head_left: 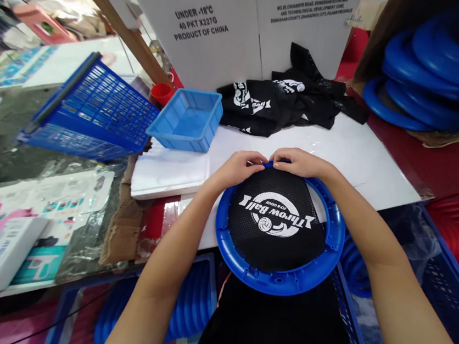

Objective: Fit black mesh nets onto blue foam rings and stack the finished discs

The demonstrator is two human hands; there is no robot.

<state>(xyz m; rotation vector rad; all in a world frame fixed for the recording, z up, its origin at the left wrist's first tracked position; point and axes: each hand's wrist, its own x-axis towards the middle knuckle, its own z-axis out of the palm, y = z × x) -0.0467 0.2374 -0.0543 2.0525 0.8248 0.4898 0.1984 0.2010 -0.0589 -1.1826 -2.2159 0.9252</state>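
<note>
A blue plastic ring (277, 285) rests on the near table edge, over my lap, its ribbed inner side facing up. Inside it lies a round black mesh (243, 234) printed "Throw Ball". At the right, a gap shows white tabletop between mesh and ring. My left hand (243, 168) pinches the ring's far rim together with the mesh edge. Right beside it, my right hand (299, 162) is closed on the same rim, thumb over the mesh. A bit of blue rim shows between the fingertips. More black mesh pieces (278, 108) lie heaped beyond my hands.
A shallow light-blue bin (190, 115) sits on white sheets (171, 173) left of my hands, near a tilted blue basket (96, 107) and red cup (162, 93). A carton holds blue rings (440, 69) at right. Crates with rings flank my legs. White cartons (229, 28) stand behind.
</note>
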